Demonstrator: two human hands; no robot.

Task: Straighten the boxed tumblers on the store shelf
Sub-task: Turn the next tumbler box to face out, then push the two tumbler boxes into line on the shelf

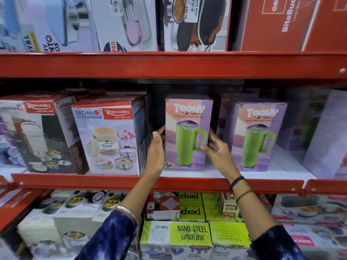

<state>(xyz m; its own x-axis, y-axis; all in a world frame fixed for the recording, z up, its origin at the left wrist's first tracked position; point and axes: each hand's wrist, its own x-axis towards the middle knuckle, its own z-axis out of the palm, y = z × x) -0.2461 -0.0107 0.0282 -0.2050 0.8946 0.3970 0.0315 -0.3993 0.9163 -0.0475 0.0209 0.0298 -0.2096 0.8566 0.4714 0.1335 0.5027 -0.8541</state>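
Left hand (156, 147) and right hand (216, 147) flanking tumbler box (187, 132), fingertips hidden behind.

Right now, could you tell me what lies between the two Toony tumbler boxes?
In the head view, the right hand grips the left Toony tumbler box; beyond it, a dark gap before the right Toony tumbler box.

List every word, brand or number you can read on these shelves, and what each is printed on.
"TOONY TUMBLER", "1200ml": left tumbler box, held between left hand and right hand.
"TOONY": right tumbler box; smaller print blurred.
"SEDAN-3 LUNCH PACK", "RISHABH", tag "549.00": lunch pack box.
"RISHABH": far-left box.
"NANO STEEL LUNCH BOX": green box.
"899.00": price tag on the top shelf.
Other labels: too blurred.
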